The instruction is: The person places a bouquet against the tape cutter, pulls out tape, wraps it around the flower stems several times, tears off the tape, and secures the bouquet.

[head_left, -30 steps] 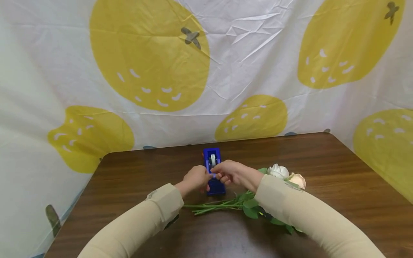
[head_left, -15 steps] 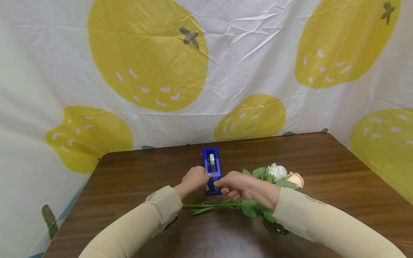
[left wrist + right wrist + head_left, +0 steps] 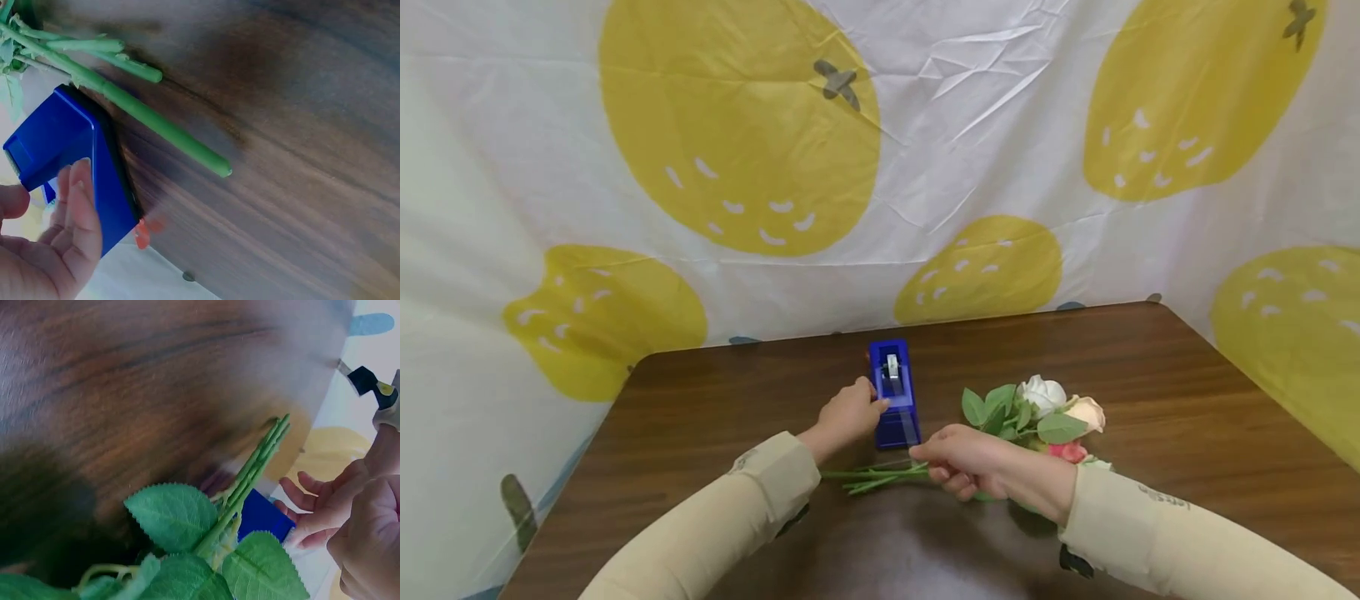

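Since the earlier head frames, the person's right hand has drawn back toward the wearer, from over the glossy blue, oblong tape dispenser to just beyond its near right corner, while the left hand stays at its left side. In the head view the right fingers pinch the end of a thin clear tape strip, stretched from the dispenser, which stands on the dark brown wood-grain counter; the left fingers grasp the dispenser near its front. Right of it lie a white rose, a peach rose and a pink-red rose, and their slim green stems reach across just in front of it. From the left wrist, thumb and curled fingers flank the dispenser's front overhang, an orange-red piece beside its base. From the right wrist, toothed green leaves spread before the dispenser; the strip cannot be made out.
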{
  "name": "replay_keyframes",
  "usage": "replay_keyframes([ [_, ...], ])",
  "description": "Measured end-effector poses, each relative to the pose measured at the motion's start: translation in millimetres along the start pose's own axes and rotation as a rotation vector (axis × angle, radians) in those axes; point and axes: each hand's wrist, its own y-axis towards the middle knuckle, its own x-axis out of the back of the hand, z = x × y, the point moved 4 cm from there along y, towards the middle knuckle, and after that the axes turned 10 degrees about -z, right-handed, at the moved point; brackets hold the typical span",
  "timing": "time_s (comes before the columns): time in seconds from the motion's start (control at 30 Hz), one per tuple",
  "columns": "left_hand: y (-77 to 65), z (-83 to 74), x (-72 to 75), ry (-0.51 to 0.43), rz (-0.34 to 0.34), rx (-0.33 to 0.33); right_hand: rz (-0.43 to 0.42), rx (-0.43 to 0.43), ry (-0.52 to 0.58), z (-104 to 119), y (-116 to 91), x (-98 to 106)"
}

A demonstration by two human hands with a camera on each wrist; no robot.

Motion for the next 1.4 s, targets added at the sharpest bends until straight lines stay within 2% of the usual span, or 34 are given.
replay_keyframes([
  [0.1, -4.7, 2.1, -0.1, 0.05, 0.001, -0.011, -0.015, 0.002, -0.009, -2.9, -1.1, -0.3],
  [0.17, -9.8, 4.2, -0.7, 0.092, 0.041, -0.019, -0.021, 0.005, -0.026, -4.5, -2.1, -0.3],
  [0.23, -15.3, 5.6, -1.5, 0.149, 0.087, -0.056, -0.028, 0.003, -0.032, -6.6, -2.7, 0.2],
  [0.37, -28.7, 7.8, -7.8, 0.17, 0.186, -0.206, -0.023, -0.002, -0.017, -11.0, -2.8, 1.1],
  [0.47, -38.4, 9.3, -19.3, 0.183, 0.221, -0.344, -0.017, -0.004, -0.005, -13.3, -2.4, 1.7],
  [0.53, -43.1, 8.7, -27.5, 0.211, 0.208, -0.418, -0.017, -0.004, 0.0, -14.0, -2.3, 2.3],
  [0.63, -46.6, 7.8, -37.3, 0.268, 0.148, -0.503, -0.009, -0.002, -0.001, -13.9, -2.1, 3.1],
  [0.73, -48.3, 7.1, -42.2, 0.261, 0.074, -0.576, 0.004, 0.005, 0.005, -13.3, -2.1, 3.6],
  [0.83, -48.3, 7.5, -44.4, 0.251, 0.038, -0.621, 0.016, 0.016, 0.01, -12.7, -2.4, 3.3],
  [0.93, -46.0, 8.4, -46.0, 0.236, 0.06, -0.615, 0.017, 0.022, 0.012, -12.5, -3.5, 3.4],
  [1.2, -44.7, 10.9, -48.3, 0.096, 0.203, -0.49, -0.009, 0.028, 0.032, -13.2, -6.5, 6.8],
  [1.4, -48.7, 8.2, -43.5, -0.015, 0.169, -0.462, -0.023, 0.037, 0.048, -16.0, -6.5, 6.7],
])
